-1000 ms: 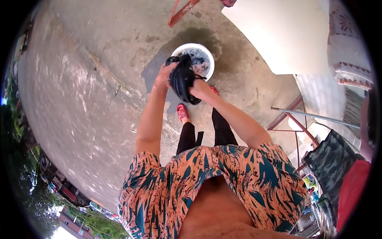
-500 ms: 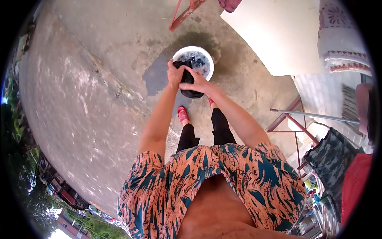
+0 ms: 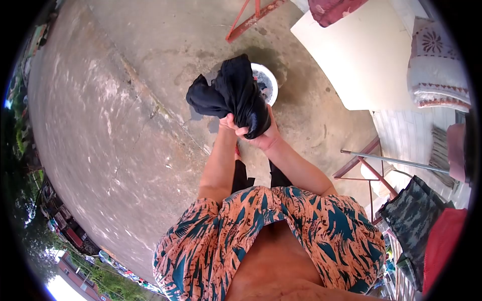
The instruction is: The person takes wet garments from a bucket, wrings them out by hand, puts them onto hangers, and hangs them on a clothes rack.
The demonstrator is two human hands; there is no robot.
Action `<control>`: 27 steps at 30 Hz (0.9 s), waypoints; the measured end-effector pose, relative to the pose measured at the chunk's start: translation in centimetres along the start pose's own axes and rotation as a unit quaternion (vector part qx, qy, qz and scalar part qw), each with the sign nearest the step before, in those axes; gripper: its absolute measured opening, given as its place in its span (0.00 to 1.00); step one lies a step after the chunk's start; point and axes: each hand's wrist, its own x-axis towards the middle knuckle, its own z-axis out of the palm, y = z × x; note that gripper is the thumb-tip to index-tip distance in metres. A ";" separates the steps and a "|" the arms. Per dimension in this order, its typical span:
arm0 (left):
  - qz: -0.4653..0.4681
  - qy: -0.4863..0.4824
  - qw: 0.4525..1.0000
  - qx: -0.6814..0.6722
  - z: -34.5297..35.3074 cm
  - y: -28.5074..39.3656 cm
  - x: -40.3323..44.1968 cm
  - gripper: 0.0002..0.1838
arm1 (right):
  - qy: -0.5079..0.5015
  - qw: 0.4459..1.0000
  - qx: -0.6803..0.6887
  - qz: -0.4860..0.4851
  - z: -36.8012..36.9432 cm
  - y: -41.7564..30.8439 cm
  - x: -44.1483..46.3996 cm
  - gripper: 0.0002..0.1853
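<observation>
A bunched black cloth (image 3: 233,93) is held up between both my hands, in front of my body. Its upper part flops over to the left in loose folds, and its exact kind of garment cannot be made out. My left hand (image 3: 229,122) is closed on the lower left of the bundle, partly hidden under it. My right hand (image 3: 265,136) wraps round the lower right end. Behind the cloth stands a white basin (image 3: 274,85) on the floor, with sudsy water and dark stuff in it; the cloth covers its left side.
Wet patches darken the concrete floor (image 3: 321,118) around the basin. A red metal frame (image 3: 256,19) stands beyond it. At the right are a white board (image 3: 351,60), a patterned towel (image 3: 436,65), a metal pole (image 3: 396,159) and a camouflage bag (image 3: 414,210).
The black cloth has been lifted from the basin's near edge toward me and spread out wider. Both hands have shifted lower in view, my right hand now under the bundle.
</observation>
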 end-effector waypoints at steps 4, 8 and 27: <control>0.018 0.036 0.999 0.032 6.3 1.6 -0.2 0.35 | 0.055 0.997 0.012 -0.050 0.3 0.8 -0.5 0.35; -0.030 -0.020 0.944 0.327 7.5 5.1 2.1 0.26 | 0.148 0.902 -0.373 -0.161 0.5 0.3 -1.2 0.38; -0.079 0.195 0.527 0.823 -2.5 1.1 5.5 0.42 | 0.264 0.582 -0.753 -0.157 -5.0 -7.6 1.4 0.35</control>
